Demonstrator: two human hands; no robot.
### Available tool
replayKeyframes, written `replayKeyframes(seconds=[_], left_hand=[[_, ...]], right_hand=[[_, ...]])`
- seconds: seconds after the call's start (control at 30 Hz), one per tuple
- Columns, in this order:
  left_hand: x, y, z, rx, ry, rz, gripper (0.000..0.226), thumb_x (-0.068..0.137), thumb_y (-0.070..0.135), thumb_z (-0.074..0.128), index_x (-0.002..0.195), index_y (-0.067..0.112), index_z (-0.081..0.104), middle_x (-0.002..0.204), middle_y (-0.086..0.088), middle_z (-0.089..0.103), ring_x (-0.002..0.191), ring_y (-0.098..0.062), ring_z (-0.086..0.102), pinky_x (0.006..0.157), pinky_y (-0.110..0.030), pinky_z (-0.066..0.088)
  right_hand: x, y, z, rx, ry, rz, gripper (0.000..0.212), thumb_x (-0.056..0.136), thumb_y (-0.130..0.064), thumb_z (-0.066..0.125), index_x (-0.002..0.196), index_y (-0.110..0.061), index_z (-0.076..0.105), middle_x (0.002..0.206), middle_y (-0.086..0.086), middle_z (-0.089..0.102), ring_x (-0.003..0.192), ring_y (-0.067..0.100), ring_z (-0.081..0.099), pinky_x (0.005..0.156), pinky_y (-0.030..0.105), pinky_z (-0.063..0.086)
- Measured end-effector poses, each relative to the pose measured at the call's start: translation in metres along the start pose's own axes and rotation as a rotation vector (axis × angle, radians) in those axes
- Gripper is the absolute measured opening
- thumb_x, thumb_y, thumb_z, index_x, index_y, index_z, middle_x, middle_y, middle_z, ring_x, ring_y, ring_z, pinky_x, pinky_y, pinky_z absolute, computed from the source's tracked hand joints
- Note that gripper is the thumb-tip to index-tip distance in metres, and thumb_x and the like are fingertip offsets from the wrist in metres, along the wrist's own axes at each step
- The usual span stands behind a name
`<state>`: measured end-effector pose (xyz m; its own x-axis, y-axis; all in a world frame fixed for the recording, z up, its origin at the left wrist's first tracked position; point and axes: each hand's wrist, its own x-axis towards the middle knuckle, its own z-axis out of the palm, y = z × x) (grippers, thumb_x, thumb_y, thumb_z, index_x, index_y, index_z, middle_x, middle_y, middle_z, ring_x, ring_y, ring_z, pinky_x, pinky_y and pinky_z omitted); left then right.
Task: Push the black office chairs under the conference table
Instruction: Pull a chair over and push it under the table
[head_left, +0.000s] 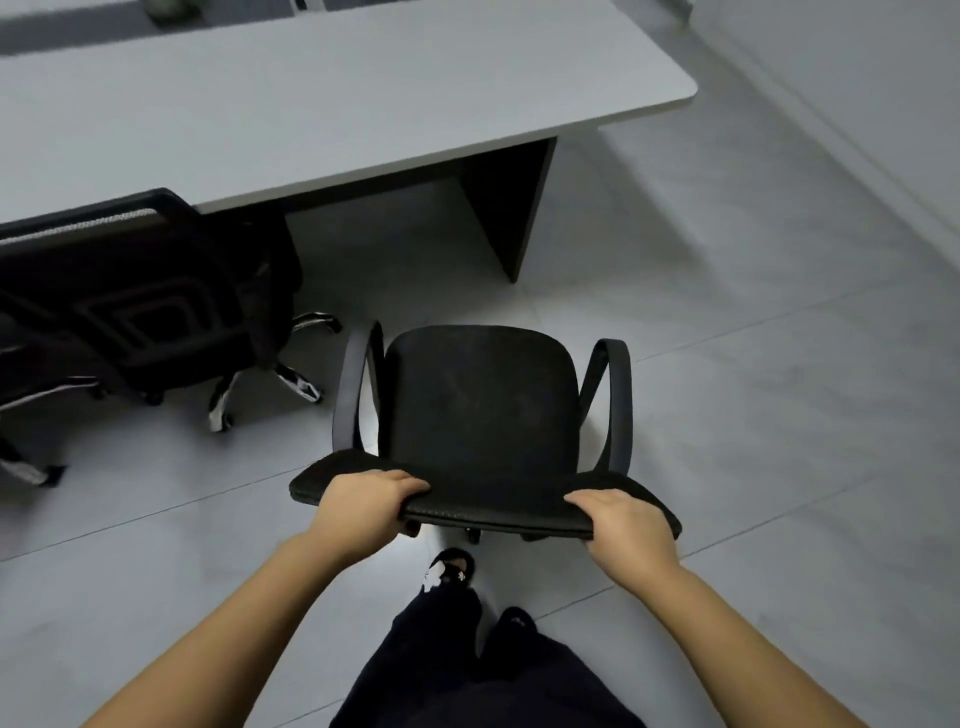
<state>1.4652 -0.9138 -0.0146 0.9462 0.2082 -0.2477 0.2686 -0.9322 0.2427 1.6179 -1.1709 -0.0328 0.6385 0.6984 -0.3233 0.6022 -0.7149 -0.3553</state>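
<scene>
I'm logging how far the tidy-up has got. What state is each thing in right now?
Near chair: upright, out on the floor, short of the table, not yet pushed in.
Left hand: grips the top of the near chair's backrest.
Right hand: grips the same backrest top.
Second chair: at the table's edge, backrest against it.
Table: standing, open space beneath its right end.
</scene>
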Motion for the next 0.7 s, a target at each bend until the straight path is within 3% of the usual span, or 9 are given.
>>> replayKeyframes(seconds=[0.07,0.1,0.17,0.33,0.5,0.7], left_hand=[[0.005,0.003,0.003,0.004,0.033,-0.022,0.041,0.069,0.023,0.073,0.108,0.034,0.066,0.105,0.013,0.072,0.095,-0.017,0.069,0.062,-0.026,0.048],[0.007,0.003,0.003,0.005,0.053,-0.032,0.041,0.065,0.02,0.077,0.103,0.035,0.068,0.1,0.014,0.073,0.089,-0.017,0.071,0.057,-0.024,0.045],[0.012,0.002,0.002,0.009,0.078,-0.061,0.041,0.06,0.021,0.079,0.097,0.036,0.07,0.095,0.014,0.075,0.085,-0.016,0.072,0.055,-0.02,0.039],[0.042,-0.007,-0.018,-0.007,0.021,-0.107,0.043,0.071,0.042,0.055,0.112,0.038,0.064,0.117,0.014,0.068,0.11,-0.013,0.061,0.069,-0.024,0.04],[0.083,-0.032,-0.042,0.045,-0.022,-0.168,0.039,0.083,0.024,0.058,0.118,0.041,0.059,0.124,0.018,0.062,0.114,-0.01,0.058,0.081,-0.025,0.047],[0.14,-0.074,-0.061,0.09,-0.021,-0.195,0.048,0.083,0.016,0.051,0.122,0.044,0.054,0.126,0.018,0.06,0.114,-0.01,0.058,0.082,-0.026,0.048]], right_hand=[[0.006,0.005,0.0,-0.032,0.055,-0.012,0.046,0.058,-0.002,0.077,0.099,-0.022,0.07,0.093,0.002,0.075,0.083,0.024,0.071,0.061,0.036,0.058],[0.009,0.007,-0.003,-0.046,0.071,-0.028,0.045,0.057,-0.002,0.077,0.097,-0.023,0.071,0.09,0.002,0.076,0.08,0.024,0.071,0.058,0.035,0.058],[0.019,0.007,-0.013,-0.042,0.092,-0.049,0.039,0.066,-0.004,0.071,0.099,-0.023,0.07,0.092,0.002,0.075,0.084,0.025,0.069,0.063,0.035,0.057],[0.056,0.0,-0.035,-0.052,0.024,-0.092,0.037,0.081,-0.012,0.058,0.115,-0.026,0.062,0.112,0.002,0.069,0.102,0.025,0.062,0.08,0.036,0.052],[0.112,-0.006,-0.052,-0.119,-0.026,-0.115,0.04,0.084,-0.015,0.052,0.121,-0.031,0.055,0.117,-0.001,0.066,0.104,0.023,0.06,0.082,0.034,0.05],[0.189,-0.014,-0.073,-0.158,-0.042,-0.134,0.04,0.087,-0.018,0.052,0.124,-0.032,0.053,0.118,-0.001,0.066,0.104,0.024,0.06,0.082,0.032,0.048]])
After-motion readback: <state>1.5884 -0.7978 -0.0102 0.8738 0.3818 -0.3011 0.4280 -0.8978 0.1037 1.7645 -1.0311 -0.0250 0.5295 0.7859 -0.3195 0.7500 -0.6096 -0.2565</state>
